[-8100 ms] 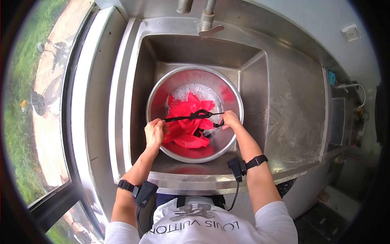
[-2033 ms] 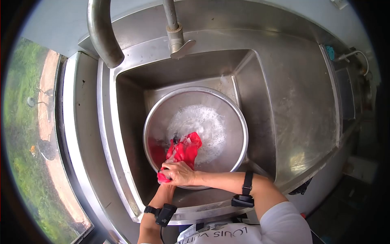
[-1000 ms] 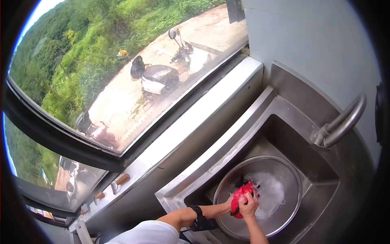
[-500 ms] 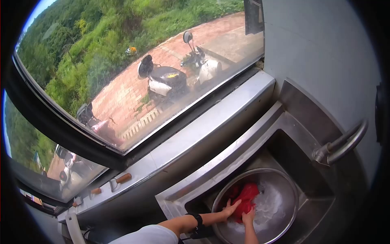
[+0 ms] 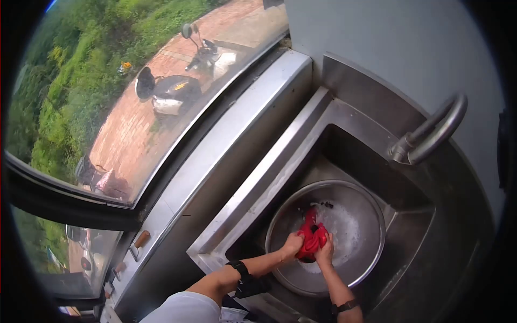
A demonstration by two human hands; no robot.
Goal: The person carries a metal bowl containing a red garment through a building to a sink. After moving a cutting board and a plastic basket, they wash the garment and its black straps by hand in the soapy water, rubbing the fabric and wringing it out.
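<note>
A bunched red cloth [image 5: 312,237] with a bit of black strap showing at its top is held over a round steel basin [image 5: 371,226]. The basin sits in a steel sink [image 5: 344,145] and holds soapy, foamy water [image 5: 340,229]. My left hand [image 5: 292,245] grips the cloth from the left side. My right hand [image 5: 325,253] grips it from the right, and the two hands press the cloth between them. Both wrists wear black bands.
A curved steel tap [image 5: 431,132] juts over the sink's far right. A steel ledge [image 5: 237,134] runs between the sink and a big window [image 5: 140,91], through which parked scooters and grass show. Window handles [image 5: 141,238] sit low on the left frame.
The cloth was spread flatter in the basin under my hands half a second ago; now it is gathered into a tight bunch between both hands. The view has swung and tilted.
</note>
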